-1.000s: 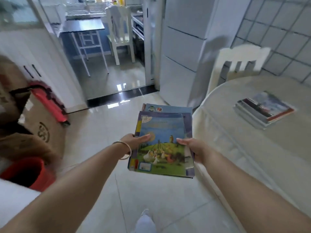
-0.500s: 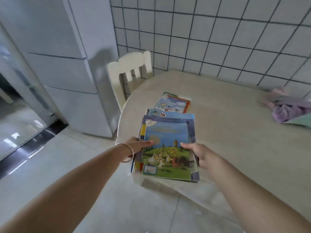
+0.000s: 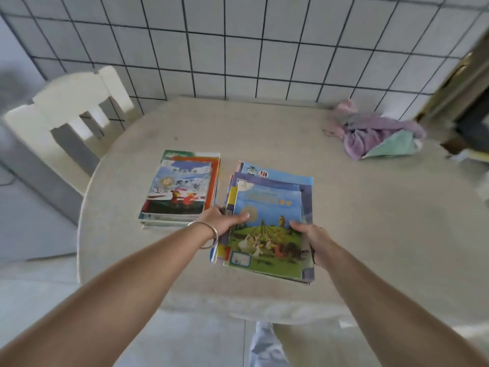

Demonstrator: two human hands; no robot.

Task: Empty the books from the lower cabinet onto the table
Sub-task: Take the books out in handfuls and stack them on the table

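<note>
I hold a stack of picture books (image 3: 267, 221) with both hands over the round table (image 3: 370, 221). Its top cover is blue and green with animals. My left hand (image 3: 225, 222), with a bangle on the wrist, grips the stack's left edge, thumb on the cover. The right edge is gripped by my right hand (image 3: 309, 237). The stack sits just right of another pile of books (image 3: 182, 189) that lies on the table. Whether the held stack touches the tabletop, I cannot tell.
A white chair (image 3: 71, 109) stands at the table's left. Crumpled purple and green cloth (image 3: 375, 133) lies at the table's far right. A tiled wall (image 3: 238, 49) runs behind the table. Floor tiles show below the table's near edge.
The view has swung from the floor and doorway to the table. The held stack has moved forward over the tabletop, now beside the pile that lay there.
</note>
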